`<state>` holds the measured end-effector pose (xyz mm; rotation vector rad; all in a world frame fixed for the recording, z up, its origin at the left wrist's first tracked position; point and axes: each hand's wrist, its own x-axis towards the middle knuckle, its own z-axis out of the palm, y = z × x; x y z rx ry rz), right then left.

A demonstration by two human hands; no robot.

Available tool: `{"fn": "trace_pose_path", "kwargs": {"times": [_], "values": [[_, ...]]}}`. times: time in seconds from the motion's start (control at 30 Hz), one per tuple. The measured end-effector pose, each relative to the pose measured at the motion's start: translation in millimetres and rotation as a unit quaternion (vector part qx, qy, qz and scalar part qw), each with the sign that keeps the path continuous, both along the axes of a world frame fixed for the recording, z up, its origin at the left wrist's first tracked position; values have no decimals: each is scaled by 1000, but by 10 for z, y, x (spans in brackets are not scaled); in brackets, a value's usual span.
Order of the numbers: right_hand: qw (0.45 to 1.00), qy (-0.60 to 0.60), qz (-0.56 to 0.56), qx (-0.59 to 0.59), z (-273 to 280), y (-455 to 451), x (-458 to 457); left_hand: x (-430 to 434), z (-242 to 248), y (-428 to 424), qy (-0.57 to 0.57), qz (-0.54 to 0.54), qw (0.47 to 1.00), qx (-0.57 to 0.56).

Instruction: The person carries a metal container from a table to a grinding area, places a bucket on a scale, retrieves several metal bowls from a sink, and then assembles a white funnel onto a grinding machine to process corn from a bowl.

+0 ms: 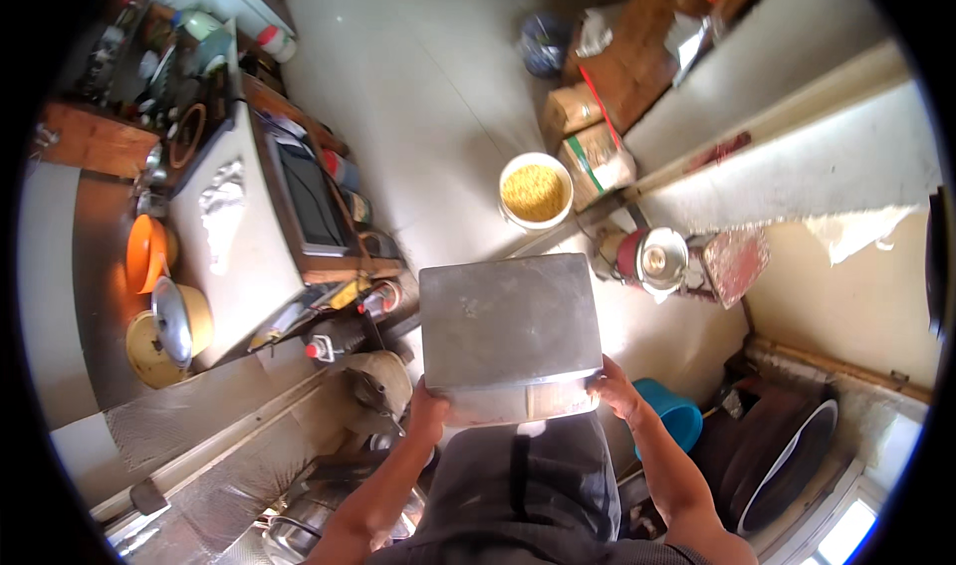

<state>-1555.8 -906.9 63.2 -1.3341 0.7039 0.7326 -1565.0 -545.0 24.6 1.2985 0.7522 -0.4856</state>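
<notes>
A box-shaped unit with a flat grey metal top, which looks like a tabletop weighing scale, is held level in front of my waist. My left hand grips its near left corner, and my right hand grips the near right corner. The fingers curl partly out of sight under its sides. Beyond the unit, a white bucket of yellow grain, perhaps corn kernels, stands on the floor. Its contents reach near the rim.
Cardboard boxes stand past the bucket. To the right are a red-and-silver pot and a blue plastic tub. A large dark round vessel sits at lower right. On the left, a white-topped cabinet borders the floor.
</notes>
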Motion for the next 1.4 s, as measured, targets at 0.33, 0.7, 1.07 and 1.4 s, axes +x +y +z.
{"fn": "trace_pose_path", "kwargs": {"times": [0.33, 0.7, 1.07, 1.4], "values": [[982, -166, 78, 34, 818, 889, 2812, 2080, 1149, 816, -93, 135, 986, -13], [968, -171, 172, 62, 944, 1906, 6627, 5142, 1343, 1676, -177, 138, 954, 197], [957, -226, 169, 70, 1461, 3012, 9958, 8495, 1862, 2711, -187, 184, 952, 155], [970, -240, -18, 34, 1729, 3305, 12809, 12577, 2006, 3317, -185, 62, 979, 53]]}}
